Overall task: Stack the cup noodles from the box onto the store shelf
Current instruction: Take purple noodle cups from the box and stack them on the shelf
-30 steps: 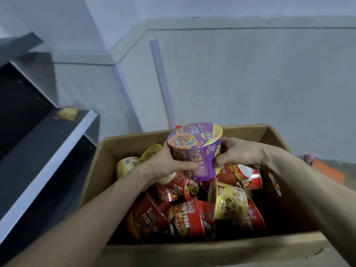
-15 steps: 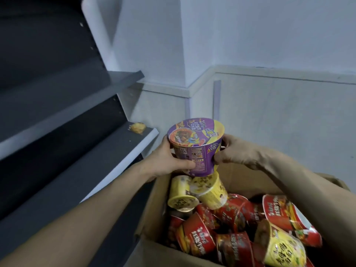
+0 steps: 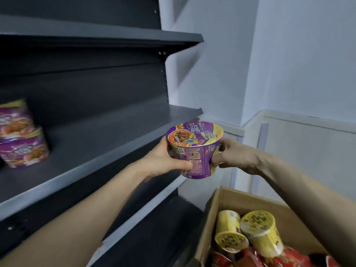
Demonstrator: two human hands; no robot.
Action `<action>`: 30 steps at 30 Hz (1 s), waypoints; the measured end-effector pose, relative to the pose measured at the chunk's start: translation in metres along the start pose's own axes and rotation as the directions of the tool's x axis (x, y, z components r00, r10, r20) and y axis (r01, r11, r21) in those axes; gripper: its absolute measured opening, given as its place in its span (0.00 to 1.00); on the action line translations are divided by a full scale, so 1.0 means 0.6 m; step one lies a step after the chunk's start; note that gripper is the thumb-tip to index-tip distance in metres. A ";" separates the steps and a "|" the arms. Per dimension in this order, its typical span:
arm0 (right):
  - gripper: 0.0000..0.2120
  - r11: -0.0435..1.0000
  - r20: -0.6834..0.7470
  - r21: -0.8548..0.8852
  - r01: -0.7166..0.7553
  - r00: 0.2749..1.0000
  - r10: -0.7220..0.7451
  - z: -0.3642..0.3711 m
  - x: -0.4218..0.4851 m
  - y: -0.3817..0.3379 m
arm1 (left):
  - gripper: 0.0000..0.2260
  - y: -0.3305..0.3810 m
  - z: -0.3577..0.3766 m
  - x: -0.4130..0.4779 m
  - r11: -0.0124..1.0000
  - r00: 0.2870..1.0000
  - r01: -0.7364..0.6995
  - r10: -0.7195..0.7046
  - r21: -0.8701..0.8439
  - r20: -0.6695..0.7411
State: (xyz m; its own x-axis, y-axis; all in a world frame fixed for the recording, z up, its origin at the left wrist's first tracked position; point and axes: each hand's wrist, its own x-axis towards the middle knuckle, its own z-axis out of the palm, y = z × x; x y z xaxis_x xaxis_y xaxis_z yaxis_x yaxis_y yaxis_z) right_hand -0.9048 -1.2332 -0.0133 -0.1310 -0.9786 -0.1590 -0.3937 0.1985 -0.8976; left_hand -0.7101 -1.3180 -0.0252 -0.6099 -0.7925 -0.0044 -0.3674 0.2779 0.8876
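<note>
A purple cup noodle [image 3: 194, 149] is held upright in the air between both hands, beside the front edge of the dark middle shelf [image 3: 100, 143]. My left hand [image 3: 163, 160] grips its left side and my right hand [image 3: 233, 157] grips its right side. Two purple cup noodles [image 3: 21, 135] stand stacked one on the other at the shelf's far left. The cardboard box [image 3: 217, 212] sits at the lower right with yellow cups [image 3: 258, 230] and red cups [image 3: 289, 257] lying in it.
A higher dark shelf [image 3: 107, 35] runs above the middle one, and a lower shelf [image 3: 152, 216] sits below it, next to the box. A pale wall with a ledge [image 3: 289, 93] stands behind the box on the right.
Both hands have lifted the purple cup up out of the box and carried it left toward the shelves. The view has swung up and left, bringing the stacked cups into sight.
</note>
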 end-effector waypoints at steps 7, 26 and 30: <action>0.21 0.992 0.074 0.107 0.069 0.994 -0.077 0.106 0.022 -0.107 | 0.35 -0.014 -0.131 -0.074 0.999 0.989 -0.021 0.014 -0.049 -0.147; 0.21 0.969 0.235 0.208 0.132 0.955 -0.180 0.381 0.078 -0.297 | 0.43 -0.124 -0.377 -0.256 0.992 0.924 -0.027 -0.023 -0.126 -0.381; 0.19 0.973 0.213 0.106 0.206 0.951 -0.225 0.428 0.079 -0.316 | 0.41 -0.147 -0.401 -0.271 0.994 0.838 -0.024 -0.041 -0.111 -0.545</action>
State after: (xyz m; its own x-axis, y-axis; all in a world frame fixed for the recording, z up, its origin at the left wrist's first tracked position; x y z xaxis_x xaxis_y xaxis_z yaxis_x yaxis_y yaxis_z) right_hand -0.6027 -1.3317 0.0440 0.1578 -0.9868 -0.0371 -0.3140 -0.0145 -0.9493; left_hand -0.4097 -1.3443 0.0081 -0.1136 -0.9708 0.2111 -0.2724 0.2348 0.9331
